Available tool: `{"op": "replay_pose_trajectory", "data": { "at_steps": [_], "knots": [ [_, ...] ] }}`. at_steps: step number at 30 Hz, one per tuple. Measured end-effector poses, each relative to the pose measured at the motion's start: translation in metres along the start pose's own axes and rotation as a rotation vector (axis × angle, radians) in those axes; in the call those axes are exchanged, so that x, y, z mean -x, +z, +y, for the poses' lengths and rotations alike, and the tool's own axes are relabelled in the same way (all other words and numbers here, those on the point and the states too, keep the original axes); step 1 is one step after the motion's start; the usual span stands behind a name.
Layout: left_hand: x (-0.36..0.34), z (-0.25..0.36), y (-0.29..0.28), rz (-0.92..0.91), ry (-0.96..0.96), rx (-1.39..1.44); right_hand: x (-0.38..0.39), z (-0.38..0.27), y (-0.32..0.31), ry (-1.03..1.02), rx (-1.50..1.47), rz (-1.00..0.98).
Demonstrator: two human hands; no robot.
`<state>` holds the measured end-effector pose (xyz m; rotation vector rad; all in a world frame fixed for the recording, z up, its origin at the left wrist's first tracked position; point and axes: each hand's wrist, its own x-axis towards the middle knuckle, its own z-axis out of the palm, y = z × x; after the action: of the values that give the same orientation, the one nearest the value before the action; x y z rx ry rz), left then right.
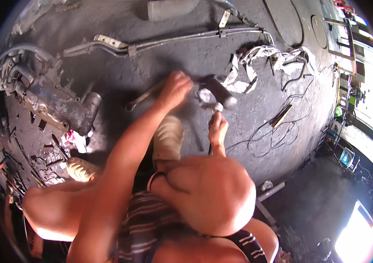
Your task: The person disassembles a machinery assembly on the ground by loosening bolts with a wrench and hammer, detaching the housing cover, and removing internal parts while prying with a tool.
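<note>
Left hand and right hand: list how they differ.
The left hand is blurred; the right hand looks sharper. The left hand sits higher in the picture than the right hand. The left hand's forearm shows at length; the right hand's is mostly hidden by the knee. Both hands are bare.

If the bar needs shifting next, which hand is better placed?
Left hand, I'd judge: it is blurred, but the bar seems to run out leftward from its grip. The right hand is farther off, just below the dark cylinder in the picture.
</note>
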<state>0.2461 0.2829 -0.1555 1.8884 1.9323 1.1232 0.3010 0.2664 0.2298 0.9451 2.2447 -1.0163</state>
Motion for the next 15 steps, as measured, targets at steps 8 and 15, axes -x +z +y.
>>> {"op": "replay_pose_trajectory", "data": {
  "at_steps": [8, 15],
  "knots": [
    [-0.001, 0.002, 0.004, -0.062, -0.038, -0.065, 0.004, 0.015, -0.001, 0.028, -0.045, -0.022],
    [-0.003, -0.014, -0.005, 0.050, -0.135, -0.019, -0.001, 0.026, 0.006, 0.015, -0.058, -0.003]
  ]
}}
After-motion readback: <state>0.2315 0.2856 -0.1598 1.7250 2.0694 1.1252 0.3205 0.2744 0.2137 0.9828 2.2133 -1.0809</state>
